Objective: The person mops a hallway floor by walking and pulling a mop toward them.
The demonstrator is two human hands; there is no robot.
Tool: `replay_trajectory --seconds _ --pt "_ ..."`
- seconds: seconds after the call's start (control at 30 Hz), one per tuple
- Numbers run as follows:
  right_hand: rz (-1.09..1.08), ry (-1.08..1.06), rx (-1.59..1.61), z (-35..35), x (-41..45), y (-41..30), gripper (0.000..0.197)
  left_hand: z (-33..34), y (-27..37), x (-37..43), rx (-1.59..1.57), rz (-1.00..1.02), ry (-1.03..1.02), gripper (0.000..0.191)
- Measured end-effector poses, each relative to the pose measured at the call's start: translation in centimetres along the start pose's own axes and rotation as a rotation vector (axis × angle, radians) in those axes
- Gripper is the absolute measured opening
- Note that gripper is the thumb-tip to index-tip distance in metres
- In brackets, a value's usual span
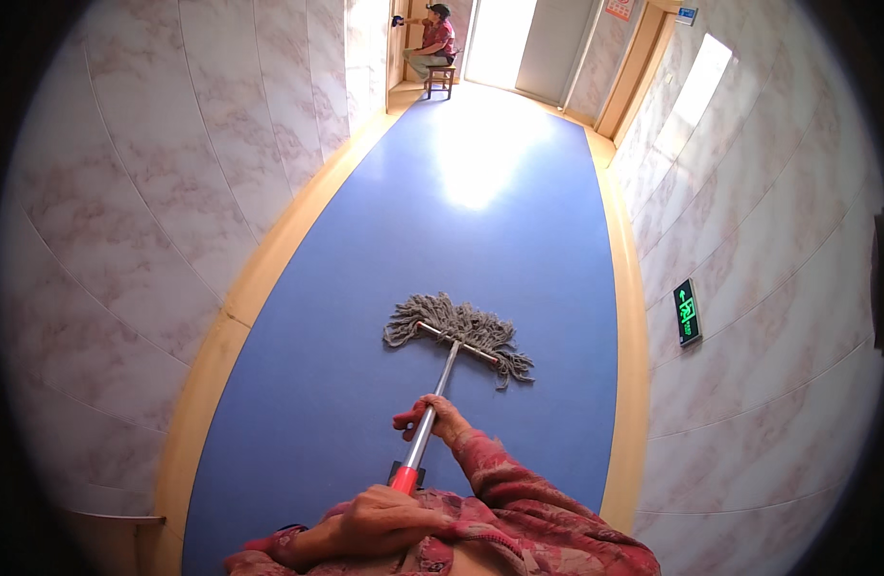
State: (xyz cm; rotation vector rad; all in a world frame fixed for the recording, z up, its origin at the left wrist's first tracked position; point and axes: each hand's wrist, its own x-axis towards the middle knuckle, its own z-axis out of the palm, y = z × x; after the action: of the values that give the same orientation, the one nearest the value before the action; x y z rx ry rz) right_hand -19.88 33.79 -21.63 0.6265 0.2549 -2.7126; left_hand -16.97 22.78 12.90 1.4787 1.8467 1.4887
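Note:
A string mop's grey yarn head (453, 327) lies spread on the blue floor (528, 266), fixed to a thin crossbar. Its metal handle (417, 448) runs back towards my body and ends in a red grip (404, 480). My right hand (435, 419) is closed around the metal handle, partway down, with the sleeve reaching in from the right. My left hand (388, 520) is wrapped over the upper end at the red grip, close to my chest, and hides the top of the handle.
Marble-patterned walls (255, 129) with a yellow border (262, 288) flank the corridor. At the far end a person (436, 39) sits on a wooden stool (440, 81) by a door, one arm stretched towards it. A green exit sign (687, 312) is on the right wall.

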Motion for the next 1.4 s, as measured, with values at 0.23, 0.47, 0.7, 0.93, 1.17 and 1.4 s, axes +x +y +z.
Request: replay_trajectory --seconds 0.23,0.47,0.7,0.93,1.17,1.4 --pt "0.006 -0.047 -0.104 -4.3 2.5 -5.3 0.045 1.0 -3.1 4.9 -0.187 0.13 -0.053 0.022" --pt "0.005 0.139 -0.076 4.6 -0.3 -10.7 0.03 -1.8 -2.0 10.7 -0.162 0.039 -0.2 0.024" --pt "0.003 0.107 -0.067 16.3 -2.4 -16.4 0.039 -10.9 9.1 23.5 -0.136 -0.094 -0.173 0.02" --pt "0.033 0.334 -0.126 24.0 -1.7 -20.1 0.023 -16.1 10.3 28.4 -0.078 -0.176 -0.092 0.019" --pt "0.127 0.441 -0.026 26.6 0.3 -22.2 0.016 -19.4 10.6 30.8 -0.086 -0.276 -0.141 0.024" --pt "0.135 0.259 -0.145 28.9 1.5 -24.2 0.029 -21.7 9.5 31.9 -0.093 -0.211 -0.168 0.022"
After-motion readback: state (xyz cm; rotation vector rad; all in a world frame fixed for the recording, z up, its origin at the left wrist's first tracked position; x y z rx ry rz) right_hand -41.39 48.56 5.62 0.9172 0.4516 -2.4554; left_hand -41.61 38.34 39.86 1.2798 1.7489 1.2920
